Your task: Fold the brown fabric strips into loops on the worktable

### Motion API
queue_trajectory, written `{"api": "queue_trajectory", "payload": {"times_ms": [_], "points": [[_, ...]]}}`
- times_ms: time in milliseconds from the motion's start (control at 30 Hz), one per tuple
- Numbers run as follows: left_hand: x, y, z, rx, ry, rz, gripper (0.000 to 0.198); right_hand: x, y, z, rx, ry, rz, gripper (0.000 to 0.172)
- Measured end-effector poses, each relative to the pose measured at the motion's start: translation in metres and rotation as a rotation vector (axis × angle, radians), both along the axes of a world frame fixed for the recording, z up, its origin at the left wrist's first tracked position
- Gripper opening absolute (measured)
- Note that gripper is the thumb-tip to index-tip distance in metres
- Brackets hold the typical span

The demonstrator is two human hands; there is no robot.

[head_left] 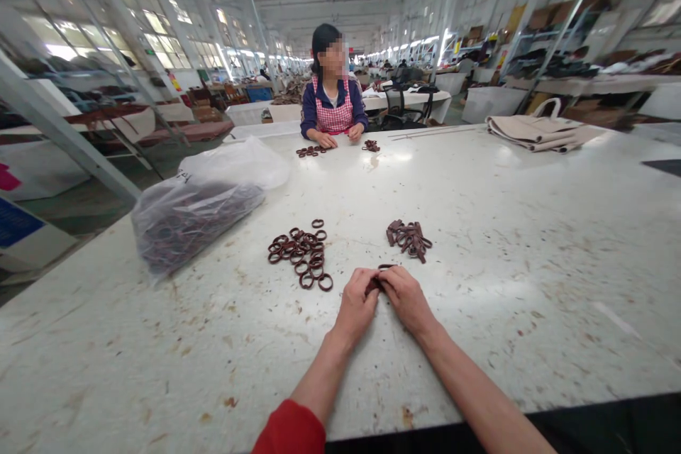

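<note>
A red sleeve (292,429) nearest the camera, a worker's left hand (359,299) and right hand (407,298) meet above a pale counter (505,319), the fingers of both pinched together on a small dark-brown piece (374,286). A thin dark loop (386,267) shows just beyond the right fingertips; whether it belongs to the same piece cannot be told. The step in hand appears to be close fingertip work on that single piece, and the next move seems to call for a fine, steady grip from both sides; the knuckles themselves hide most of the piece. Beyond the fingers to the left lies a loose spread of open brown rings (302,255); beyond them to the right, a tighter heap of flatter brown loops (409,239), both near but apart from the hands. Farther left of the fingers, past the rings, slumps a clear plastic bag (199,209) of dark contents, out of the hands' way. At the far edge, well beyond the fingers, a co-worker in a checked apron (337,113) has hands near two more small brown piles (371,146), with folded cream fabric (532,131) off to the right.
</note>
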State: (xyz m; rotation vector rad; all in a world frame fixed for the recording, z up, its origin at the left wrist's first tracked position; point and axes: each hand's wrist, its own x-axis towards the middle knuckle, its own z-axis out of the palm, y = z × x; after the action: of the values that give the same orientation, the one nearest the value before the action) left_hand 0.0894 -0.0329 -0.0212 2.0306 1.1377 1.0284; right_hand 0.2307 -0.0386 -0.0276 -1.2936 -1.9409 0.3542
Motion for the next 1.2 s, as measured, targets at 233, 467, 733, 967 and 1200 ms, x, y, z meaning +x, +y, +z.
{"api": "queue_trajectory", "payload": {"times_ms": [233,467,733,967,1200], "points": [[-0.001,0.003,-0.003,0.040,0.140,0.124,0.040,-0.007,-0.003,0.003,-0.070,0.075,0.044,0.026],[-0.006,-0.002,0.000,-0.008,0.049,0.134,0.023,-0.008,-0.005,0.002,-0.123,0.177,0.096,0.019],[-0.003,-0.006,-0.003,-0.635,-0.592,0.038,0.031,0.005,-0.003,-0.012,-0.323,0.623,0.051,0.024],[-0.001,-0.011,0.004,-0.913,-0.928,-0.083,0.046,0.008,-0.004,-0.012,-0.342,0.652,-0.057,0.025],[-0.008,-0.013,0.006,-0.961,-0.918,-0.096,0.035,0.009,-0.001,-0.014,-0.256,0.654,0.026,0.016]]}}
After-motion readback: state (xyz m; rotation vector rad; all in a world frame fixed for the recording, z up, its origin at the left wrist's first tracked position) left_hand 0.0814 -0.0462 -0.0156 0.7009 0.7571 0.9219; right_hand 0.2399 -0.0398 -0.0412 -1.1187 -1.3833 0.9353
